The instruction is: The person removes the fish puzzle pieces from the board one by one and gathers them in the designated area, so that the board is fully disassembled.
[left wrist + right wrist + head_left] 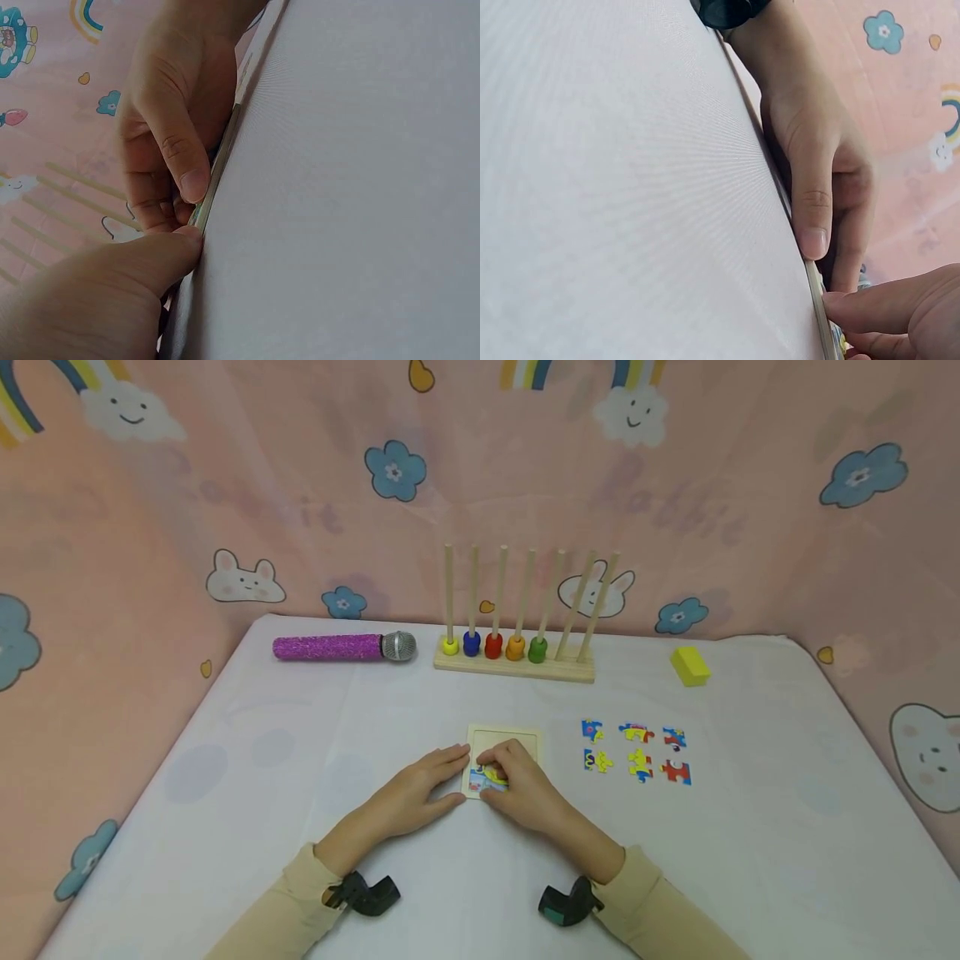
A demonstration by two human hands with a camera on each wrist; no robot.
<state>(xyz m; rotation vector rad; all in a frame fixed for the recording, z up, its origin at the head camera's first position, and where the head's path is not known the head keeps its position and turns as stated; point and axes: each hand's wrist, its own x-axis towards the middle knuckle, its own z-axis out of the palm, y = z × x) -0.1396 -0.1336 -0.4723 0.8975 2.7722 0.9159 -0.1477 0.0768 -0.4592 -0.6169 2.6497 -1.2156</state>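
A small wooden puzzle tray (pixel 504 732) with a pale raised border lies on the white table. Blue and yellow puzzle pieces (pixel 486 781) fill its lower left part. My left hand (pixel 411 792) lies against the tray's left edge, with fingers extended and thumb at the near corner. Over the tray, my right hand (pixel 525 787) bends its thumb and index finger around a puzzle piece at the lower left; the fingers partly cover it. In the left wrist view, the right thumb (pixel 193 184) is at the tray's thin edge. The left thumb (pixel 814 241) touches that edge in the right wrist view.
Several loose puzzle pieces (pixel 637 732) lie in two rows right of the tray. Behind stand a wooden peg rack (pixel 517 668) with coloured beads, a purple glitter microphone (pixel 330 648) at left, and a yellow block (pixel 690 667) at right. A patterned pink cloth (pixel 480 510) hangs behind.
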